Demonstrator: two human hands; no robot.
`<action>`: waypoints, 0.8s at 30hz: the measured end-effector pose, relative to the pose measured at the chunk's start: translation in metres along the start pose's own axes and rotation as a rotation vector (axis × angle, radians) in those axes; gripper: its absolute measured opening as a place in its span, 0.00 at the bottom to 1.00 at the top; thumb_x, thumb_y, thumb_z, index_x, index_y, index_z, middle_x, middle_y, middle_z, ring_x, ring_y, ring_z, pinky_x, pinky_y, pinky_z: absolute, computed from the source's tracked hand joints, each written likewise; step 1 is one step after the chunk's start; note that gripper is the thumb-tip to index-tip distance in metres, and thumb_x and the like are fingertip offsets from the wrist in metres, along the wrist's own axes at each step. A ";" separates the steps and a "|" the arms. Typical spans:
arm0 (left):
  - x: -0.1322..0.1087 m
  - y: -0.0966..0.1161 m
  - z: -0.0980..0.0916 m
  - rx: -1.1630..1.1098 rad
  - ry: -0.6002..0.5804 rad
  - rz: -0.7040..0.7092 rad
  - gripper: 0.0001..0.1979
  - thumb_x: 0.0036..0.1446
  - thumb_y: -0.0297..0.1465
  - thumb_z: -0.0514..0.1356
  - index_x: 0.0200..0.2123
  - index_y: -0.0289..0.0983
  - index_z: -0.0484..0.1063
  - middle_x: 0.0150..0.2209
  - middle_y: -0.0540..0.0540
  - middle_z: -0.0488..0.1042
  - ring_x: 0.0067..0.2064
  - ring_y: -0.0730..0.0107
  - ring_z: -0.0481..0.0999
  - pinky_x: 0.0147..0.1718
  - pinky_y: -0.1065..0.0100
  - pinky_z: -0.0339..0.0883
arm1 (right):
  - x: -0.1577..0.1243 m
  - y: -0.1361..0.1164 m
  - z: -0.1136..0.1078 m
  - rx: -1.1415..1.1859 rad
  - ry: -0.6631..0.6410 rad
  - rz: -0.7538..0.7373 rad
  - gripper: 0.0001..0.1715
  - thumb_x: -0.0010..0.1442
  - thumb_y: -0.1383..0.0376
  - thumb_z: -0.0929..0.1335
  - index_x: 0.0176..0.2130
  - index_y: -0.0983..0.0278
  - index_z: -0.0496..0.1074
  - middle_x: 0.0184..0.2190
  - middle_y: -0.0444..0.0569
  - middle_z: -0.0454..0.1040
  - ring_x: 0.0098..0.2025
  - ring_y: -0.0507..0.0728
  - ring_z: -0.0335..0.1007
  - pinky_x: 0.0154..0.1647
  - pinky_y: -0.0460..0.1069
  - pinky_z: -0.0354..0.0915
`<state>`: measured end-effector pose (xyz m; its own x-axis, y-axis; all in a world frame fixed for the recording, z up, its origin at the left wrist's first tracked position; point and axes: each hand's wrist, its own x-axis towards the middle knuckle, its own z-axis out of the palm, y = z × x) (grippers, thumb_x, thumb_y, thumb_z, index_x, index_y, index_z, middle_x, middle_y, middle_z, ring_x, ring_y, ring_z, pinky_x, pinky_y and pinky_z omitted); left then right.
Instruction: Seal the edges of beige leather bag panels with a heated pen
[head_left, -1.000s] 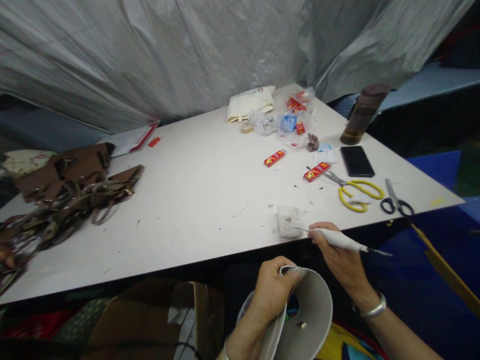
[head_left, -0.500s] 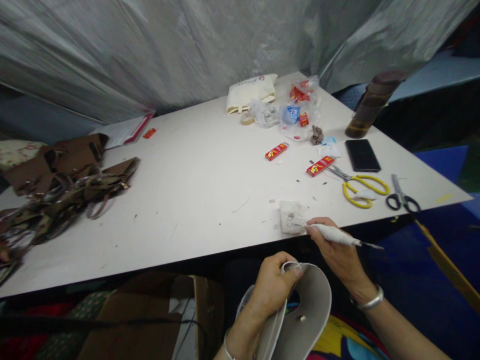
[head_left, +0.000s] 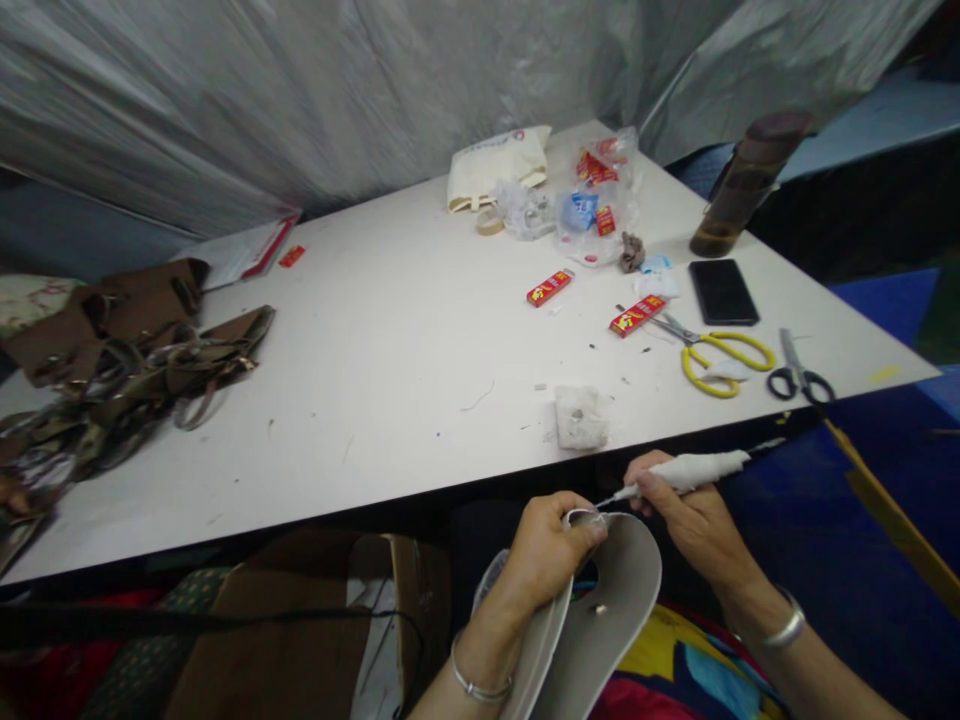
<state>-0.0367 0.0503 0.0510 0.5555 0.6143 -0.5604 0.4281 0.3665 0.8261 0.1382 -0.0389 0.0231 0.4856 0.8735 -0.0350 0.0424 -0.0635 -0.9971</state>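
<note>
My left hand (head_left: 551, 545) is closed on the rolled upper edge of a pale grey bag piece (head_left: 626, 590), which curves open below it over my lap. My right hand (head_left: 694, 520) grips a thin-tipped tool (head_left: 701, 470) whose handle is wrapped in white. The tool's metal tip is at the piece's edge beside my left thumb; whether it touches is too fine to tell. Near the table's front edge lies a square white pad (head_left: 581, 420) with a small dark wet-looking spot.
Yellow-handled scissors (head_left: 724, 360), black-handled scissors (head_left: 801, 378), a phone (head_left: 724, 292) and a dark bottle (head_left: 746, 190) occupy the table's right. Red boxes (head_left: 637, 315) and plastic bags (head_left: 592, 215) lie beyond. Brown bags (head_left: 142, 340) pile at left; a cardboard box (head_left: 285, 630) stands below.
My right hand has drawn the tool off the white pad and brought its tip down to the grey piece's edge. My left hand keeps its hold. The view has tilted slightly.
</note>
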 end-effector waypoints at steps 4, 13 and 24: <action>0.000 0.000 0.002 0.008 0.004 0.011 0.05 0.49 0.28 0.67 0.31 0.32 0.78 0.25 0.50 0.73 0.28 0.72 0.67 0.29 0.70 0.59 | -0.008 0.004 -0.001 -0.007 -0.019 0.045 0.21 0.70 0.48 0.70 0.37 0.62 0.76 0.25 0.43 0.73 0.28 0.53 0.70 0.30 0.46 0.66; -0.004 0.004 0.007 -0.009 -0.014 0.001 0.06 0.47 0.29 0.67 0.30 0.32 0.78 0.25 0.49 0.73 0.28 0.71 0.68 0.28 0.70 0.60 | -0.014 0.004 -0.006 -0.064 -0.064 0.089 0.22 0.70 0.48 0.68 0.36 0.62 0.74 0.25 0.43 0.71 0.29 0.54 0.68 0.32 0.48 0.63; 0.000 -0.005 0.010 0.147 -0.011 0.141 0.08 0.46 0.35 0.65 0.23 0.36 0.76 0.22 0.48 0.72 0.28 0.68 0.69 0.30 0.67 0.61 | -0.013 -0.020 -0.002 -0.049 -0.120 0.018 0.23 0.71 0.50 0.67 0.32 0.63 0.70 0.26 0.42 0.68 0.30 0.53 0.65 0.34 0.48 0.62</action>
<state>-0.0315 0.0416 0.0465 0.6251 0.6442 -0.4408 0.4443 0.1707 0.8795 0.1322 -0.0502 0.0436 0.3789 0.9233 -0.0633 0.0783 -0.1001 -0.9919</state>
